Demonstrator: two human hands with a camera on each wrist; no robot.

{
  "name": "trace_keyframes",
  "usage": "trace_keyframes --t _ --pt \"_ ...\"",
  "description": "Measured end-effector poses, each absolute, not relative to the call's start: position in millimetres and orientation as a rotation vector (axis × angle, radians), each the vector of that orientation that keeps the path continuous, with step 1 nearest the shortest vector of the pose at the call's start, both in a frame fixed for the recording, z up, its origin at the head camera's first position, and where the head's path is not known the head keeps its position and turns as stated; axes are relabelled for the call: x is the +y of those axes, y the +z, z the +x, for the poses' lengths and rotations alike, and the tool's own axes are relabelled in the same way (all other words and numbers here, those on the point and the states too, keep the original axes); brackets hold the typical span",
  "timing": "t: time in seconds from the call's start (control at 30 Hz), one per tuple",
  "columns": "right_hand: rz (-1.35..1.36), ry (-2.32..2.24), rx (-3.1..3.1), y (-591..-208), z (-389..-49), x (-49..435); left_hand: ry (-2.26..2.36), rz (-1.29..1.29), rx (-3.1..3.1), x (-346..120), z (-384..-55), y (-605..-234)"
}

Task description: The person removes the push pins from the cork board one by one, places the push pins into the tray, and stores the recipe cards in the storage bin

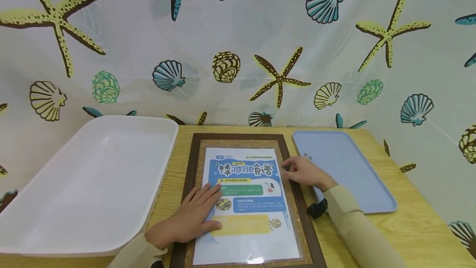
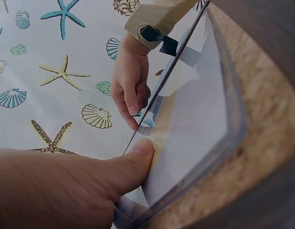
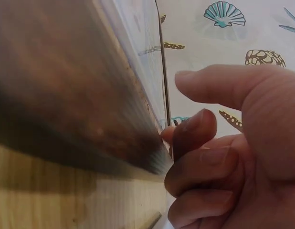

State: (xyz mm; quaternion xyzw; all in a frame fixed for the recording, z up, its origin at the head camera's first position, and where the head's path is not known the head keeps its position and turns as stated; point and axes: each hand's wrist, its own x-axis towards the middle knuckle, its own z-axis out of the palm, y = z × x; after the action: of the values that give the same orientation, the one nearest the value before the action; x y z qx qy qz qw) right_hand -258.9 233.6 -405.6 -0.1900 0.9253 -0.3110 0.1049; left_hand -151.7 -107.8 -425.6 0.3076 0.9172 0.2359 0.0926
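Note:
A cork board point(image 1: 290, 210) in a dark brown frame lies on the table. On it is a printed sheet point(image 1: 245, 243) with blue, green and yellow blocks of Chinese text, seemingly in a clear plastic sleeve point(image 2: 236, 129). My left hand point(image 1: 197, 212) rests flat on the sheet's left side, fingers spread. At the sheet's upper right edge, my right hand point(image 1: 306, 173) touches with its index finger, which points down in the left wrist view. Its other fingers point(image 3: 205, 167) are curled and its thumb stands apart; I see nothing held between them.
To the left stands a large white tray point(image 1: 163, 168) with raised walls. A light blue tray point(image 1: 349, 164) lies right of the board, with small shiny bits point(image 1: 305, 156) near its left edge. Behind the wooden table point(image 1: 412, 226) hangs a curtain point(image 1: 208, 32) printed with shells and starfish.

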Motion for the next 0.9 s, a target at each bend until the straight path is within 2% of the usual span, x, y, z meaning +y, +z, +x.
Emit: trace_keyframes --t 0.9 --pt "-0.402 -0.964 2.638 -407.7 -256.7 224.0 0.72 0.924 2.728 -108.2 -153.3 -426.8"
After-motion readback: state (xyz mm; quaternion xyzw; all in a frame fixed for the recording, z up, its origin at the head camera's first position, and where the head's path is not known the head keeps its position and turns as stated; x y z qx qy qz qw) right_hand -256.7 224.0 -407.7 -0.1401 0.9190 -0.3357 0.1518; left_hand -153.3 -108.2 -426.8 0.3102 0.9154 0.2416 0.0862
